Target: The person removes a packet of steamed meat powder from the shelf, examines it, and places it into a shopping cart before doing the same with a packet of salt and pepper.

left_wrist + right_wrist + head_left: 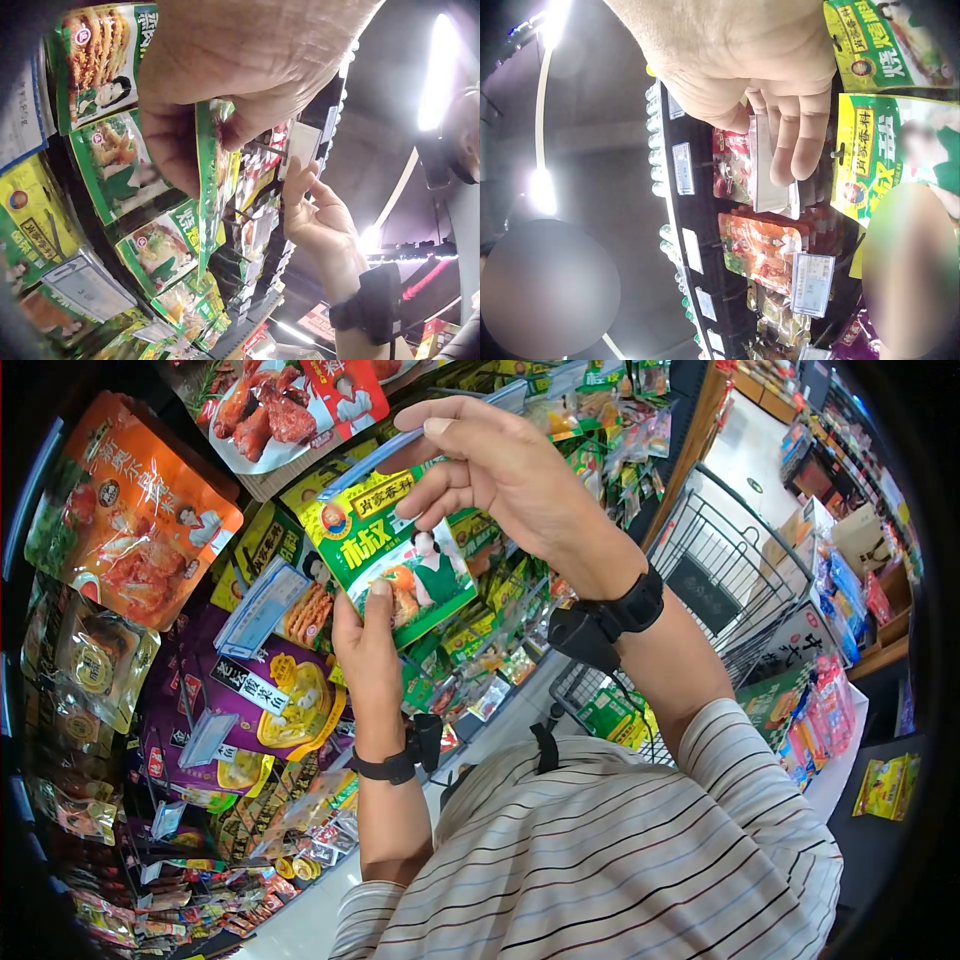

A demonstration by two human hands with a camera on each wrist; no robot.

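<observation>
My left hand (370, 660) grips the lower edge of a green and yellow seasoning packet (345, 545), thumb on its front. In the left wrist view this packet (208, 180) appears nearly edge-on between thumb and fingers. Above it, my right hand (510, 480) holds a clear price tag holder (771, 169) between thumb and curled fingers, at the front of a display hook. The left wrist view also shows the right hand (322, 221) at that pale tag (301, 150). The packet's top lies just below the right fingers.
Orange seasoning pouches (140, 510) and purple packets (250, 700) hang on the rack at left, with price tags (262, 605) jutting out. More green packets (161, 251) hang behind the hands. A wire shopping cart (720, 580) stands on the right, near a shelf of goods.
</observation>
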